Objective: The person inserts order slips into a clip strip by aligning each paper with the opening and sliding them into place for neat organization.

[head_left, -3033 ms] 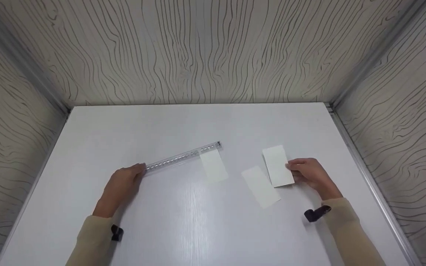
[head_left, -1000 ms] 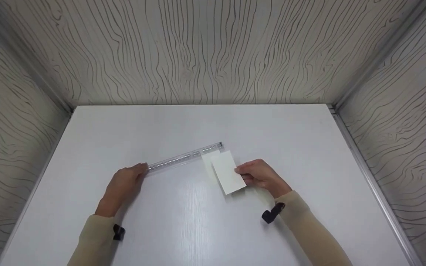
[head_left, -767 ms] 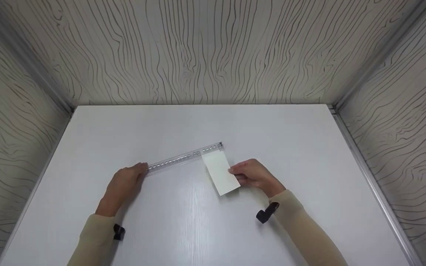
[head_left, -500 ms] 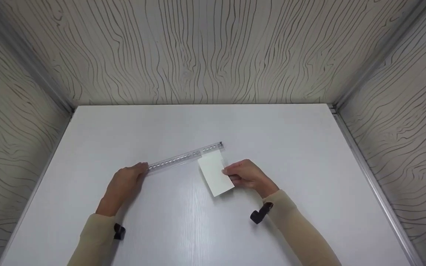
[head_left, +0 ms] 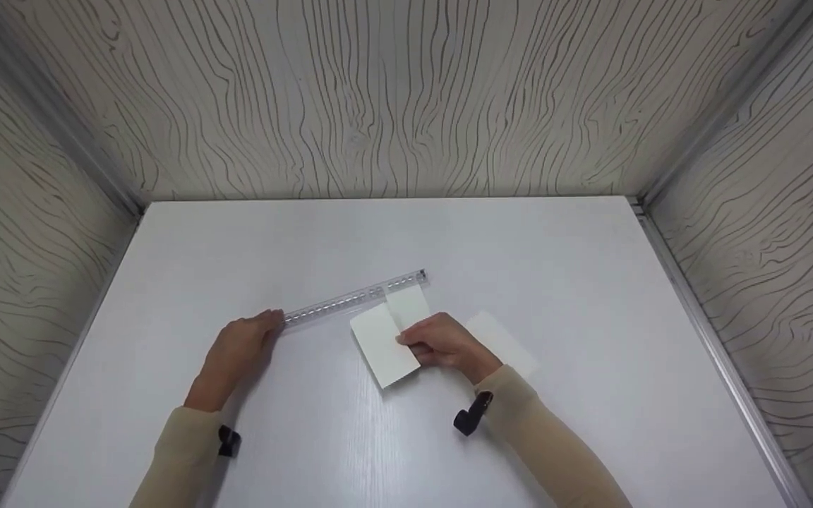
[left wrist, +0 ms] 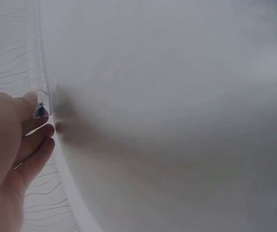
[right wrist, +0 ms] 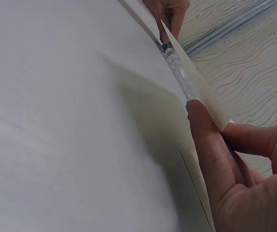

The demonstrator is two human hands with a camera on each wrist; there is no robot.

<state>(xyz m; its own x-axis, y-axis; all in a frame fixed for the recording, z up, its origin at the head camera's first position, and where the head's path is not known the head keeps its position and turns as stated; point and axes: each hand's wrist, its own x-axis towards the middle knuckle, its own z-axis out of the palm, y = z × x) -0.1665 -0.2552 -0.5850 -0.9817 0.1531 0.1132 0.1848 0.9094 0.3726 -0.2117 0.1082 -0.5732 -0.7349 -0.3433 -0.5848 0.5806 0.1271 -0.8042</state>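
My left hand [head_left: 231,356] pinches the near left end of a clear plastic ruler [head_left: 332,305], which slants up to the right across the table. In the left wrist view, thumb and fingers grip its clear end [left wrist: 42,110], where a dark spot shows. A row of round shapes runs along its length. My right hand [head_left: 449,343] pinches the right edge of a cream paper slip [head_left: 382,347], tilted above the table in the right wrist view, where its shadow falls below. A second slip [head_left: 405,302] lies at the ruler's right end, its lower part hidden by my right hand.
A third paper slip [head_left: 504,343] lies right of my right hand, its lower part behind the sleeve. The white table [head_left: 293,247] ends at a wood-patterned back wall [head_left: 378,106], with side walls left and right. A dark camera [head_left: 473,413] sits on my right wrist.
My right hand has carried its slip leftward, over the slip by the ruler and to that slip's left. The third slip shows again at right. The left hand and ruler have stayed nearly still.
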